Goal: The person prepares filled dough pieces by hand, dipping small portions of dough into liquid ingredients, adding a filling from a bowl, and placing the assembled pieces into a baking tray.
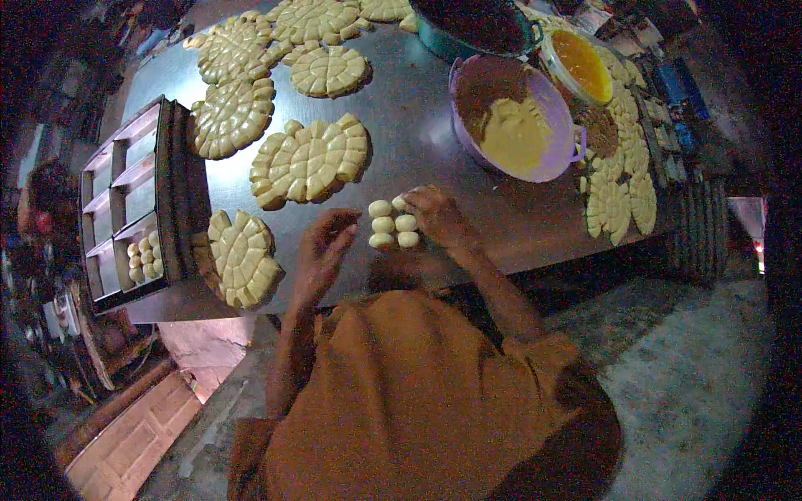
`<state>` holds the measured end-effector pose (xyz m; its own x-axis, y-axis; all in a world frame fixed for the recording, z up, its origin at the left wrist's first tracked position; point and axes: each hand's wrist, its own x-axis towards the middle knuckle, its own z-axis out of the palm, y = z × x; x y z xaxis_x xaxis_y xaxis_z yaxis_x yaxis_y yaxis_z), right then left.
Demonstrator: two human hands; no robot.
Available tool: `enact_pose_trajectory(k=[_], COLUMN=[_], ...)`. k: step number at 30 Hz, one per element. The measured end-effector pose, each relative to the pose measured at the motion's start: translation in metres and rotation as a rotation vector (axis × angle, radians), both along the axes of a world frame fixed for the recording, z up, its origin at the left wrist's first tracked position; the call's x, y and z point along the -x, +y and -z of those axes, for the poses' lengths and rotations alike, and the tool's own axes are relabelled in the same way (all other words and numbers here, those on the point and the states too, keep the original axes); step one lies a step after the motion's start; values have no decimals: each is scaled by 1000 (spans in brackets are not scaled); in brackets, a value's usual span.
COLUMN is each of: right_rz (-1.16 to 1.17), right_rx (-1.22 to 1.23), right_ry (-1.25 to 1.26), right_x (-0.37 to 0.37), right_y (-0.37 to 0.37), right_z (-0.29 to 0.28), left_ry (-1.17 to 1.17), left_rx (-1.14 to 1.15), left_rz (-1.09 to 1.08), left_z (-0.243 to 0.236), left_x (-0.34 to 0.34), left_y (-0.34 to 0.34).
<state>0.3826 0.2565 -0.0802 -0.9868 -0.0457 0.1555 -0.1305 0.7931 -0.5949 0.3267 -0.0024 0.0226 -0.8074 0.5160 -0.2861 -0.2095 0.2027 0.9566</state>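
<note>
Several small pale dough balls (382, 225) stand in two short columns close to the table's near edge. My right hand (436, 217) has its fingertips on the far right dough ball (400, 203), partly covering it. To the left of the group, my left hand (327, 242) is held with thumb and fingers apart and nothing between them. A gap separates it from the nearest ball. Beyond my left hand lies a slab of dough cut into segments (310, 160). A smaller cut dough piece (242, 257) rests further left.
A divided metal tray (124, 185) on the left holds dough balls in its near compartment. More cut dough rounds (329, 71) lie behind. At the back right stand a purple basin (551, 159) with yellowish flour or dough, a teal basin (434, 37) and a tub of orange-yellow liquid (582, 67).
</note>
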Motion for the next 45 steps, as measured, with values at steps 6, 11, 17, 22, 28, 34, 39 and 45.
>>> enact_pose_trajectory(k=[6, 11, 17, 22, 28, 34, 39, 45], right_rz=[173, 94, 128, 568, 914, 776, 792, 737], right_rx=[133, 31, -45, 127, 146, -69, 157, 195], right_ry=[-307, -107, 12, 54, 117, 230, 88, 74], right_x=[-12, -36, -50, -65, -96, -83, -48, -22], right_y=[-13, -14, -2, 4, 4, 2, -1, 10], right_z=[-25, -12, 8, 8, 34, -1, -23, -5], left_ry=[-744, -268, -129, 817, 680, 502, 122, -205], left_rx=[-374, -198, -148, 122, 256, 338, 164, -40], left_rz=[-416, -63, 144, 87, -171, -234, -320, -396], left_z=[113, 203, 162, 104, 105, 96, 98, 100], left_x=[7, 10, 6, 4, -1, -16, -38, -22], left_y=[43, 52, 57, 44, -19, -45, -68, -53])
